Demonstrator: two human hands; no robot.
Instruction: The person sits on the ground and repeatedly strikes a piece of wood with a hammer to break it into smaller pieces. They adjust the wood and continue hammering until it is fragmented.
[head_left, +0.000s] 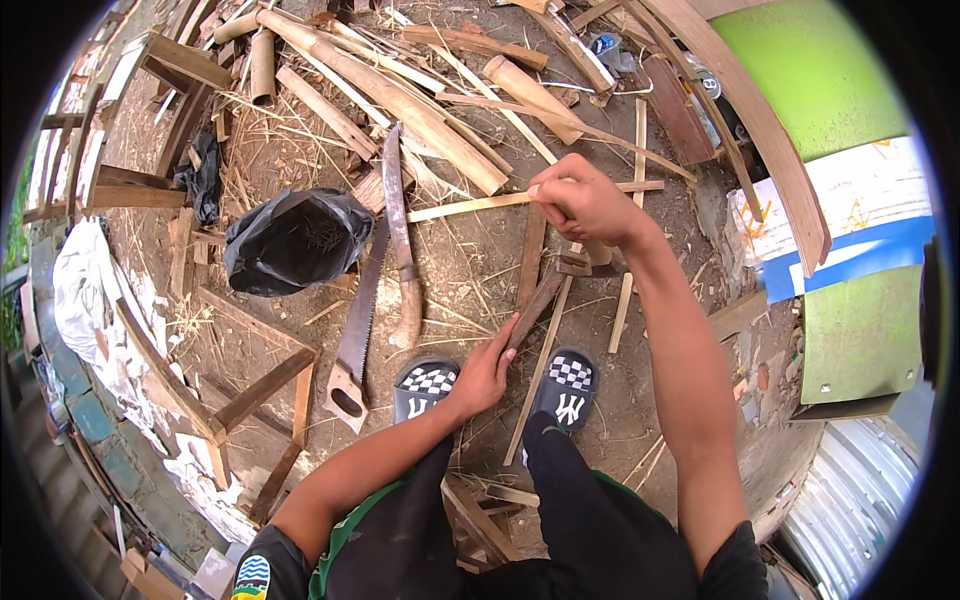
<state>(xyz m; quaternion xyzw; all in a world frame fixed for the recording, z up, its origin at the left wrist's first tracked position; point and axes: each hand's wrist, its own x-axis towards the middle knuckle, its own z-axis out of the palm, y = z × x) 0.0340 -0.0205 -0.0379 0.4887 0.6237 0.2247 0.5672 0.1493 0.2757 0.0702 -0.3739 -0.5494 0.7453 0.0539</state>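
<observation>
The right hand (580,205) is closed around a thin pale bamboo strip (470,204) held above the dirt ground (470,270). The left hand (487,372) presses a dark wooden slat (535,305) between the sandals. Few finished strips show; whole bamboo poles (400,100) lie uncut behind, so most work seems left.

Pale, dry, matt bamboo strip (480,203) and rough brown wooden slat (535,300) lie on dusty earth beside a dull rusty metal machete (397,205), a rust-stained saw blade (362,300) and a glossy crumpled black plastic bag (290,240).
</observation>
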